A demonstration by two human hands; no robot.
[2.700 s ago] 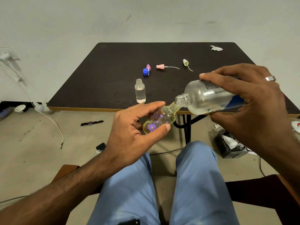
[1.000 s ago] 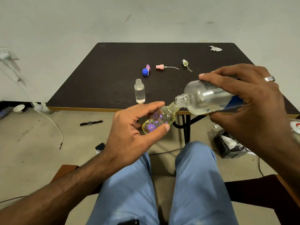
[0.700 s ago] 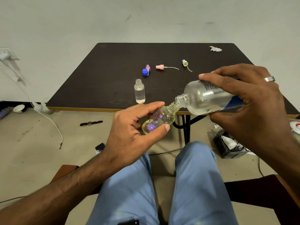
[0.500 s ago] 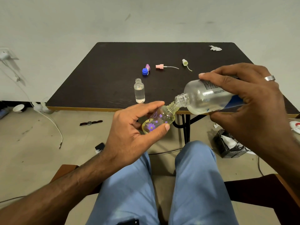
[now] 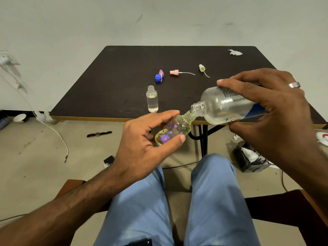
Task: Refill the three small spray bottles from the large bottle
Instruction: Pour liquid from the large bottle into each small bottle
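Yellow glass with purple flowers sits between your left thumb and fingers: your left hand pinches the small flowered bottle, tipped so its open neck points up and to the right. A little liquid lies in its low end. Your right hand curls around the large bottle, fingers on top and thumb below. That bottle lies almost flat, and its open mouth touches the small bottle's neck. Clear liquid pools along its lower side.

Both bottles hang in the air just in front of the near edge of the dark table, above your knees in blue trousers.

On the table a clear small bottle stands upright with no top, near the front edge. Clear liquid fills most of it. Farther back lie a blue cap touching a purple spray top, then a pink spray top with a long tube, then a pale yellow spray top. A crumpled white scrap lies by the far right corner. Much of the table's left side and back is bare wood.
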